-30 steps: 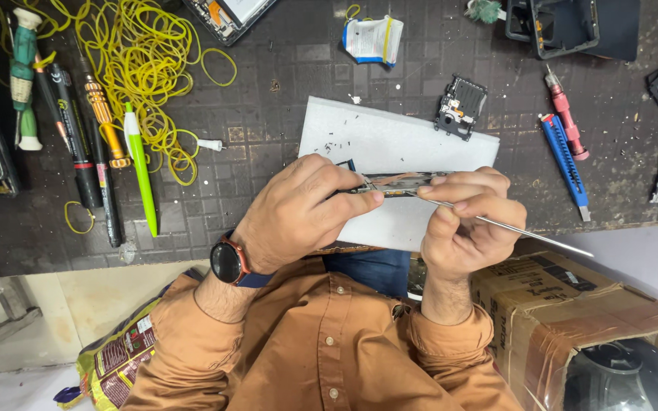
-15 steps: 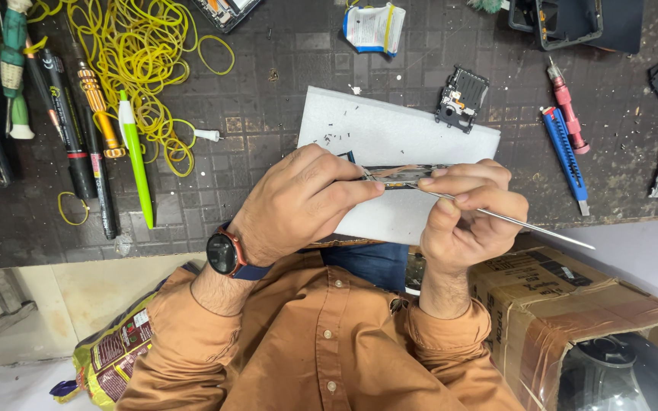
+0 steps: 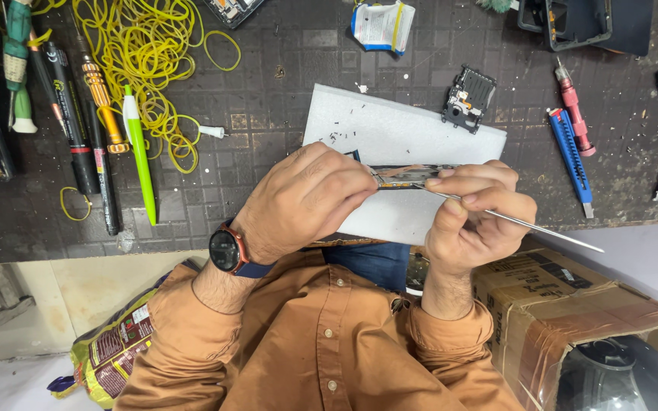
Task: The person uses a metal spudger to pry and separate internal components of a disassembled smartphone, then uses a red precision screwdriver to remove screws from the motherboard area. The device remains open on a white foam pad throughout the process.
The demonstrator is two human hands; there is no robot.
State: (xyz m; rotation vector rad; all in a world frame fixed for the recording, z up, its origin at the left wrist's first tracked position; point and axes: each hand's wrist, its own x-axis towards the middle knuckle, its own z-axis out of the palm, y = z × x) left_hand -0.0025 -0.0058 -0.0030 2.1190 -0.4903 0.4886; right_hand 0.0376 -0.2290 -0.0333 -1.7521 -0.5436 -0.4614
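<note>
Barely shifted: your left hand [image 3: 306, 199] still grips the phone frame [image 3: 409, 176]; right hand [image 3: 470, 217] pinches the metal probe [image 3: 542, 228] against it.

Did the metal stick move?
No. The metal stick, in the right hand, keeps its place against the white foam sheet; the left hand holds the flat device.

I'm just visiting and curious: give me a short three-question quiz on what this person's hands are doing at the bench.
1. True or false: the right hand holds a thin metal probe.
2. Which lies nearest the yellow rubber bands: A) the blue utility knife, B) the green pen, C) the cardboard box?
3. What sits on the wrist of the left hand, which grips the small device above the white foam sheet?

Key: 1 true; 2 B; 3 a wristwatch.
</note>
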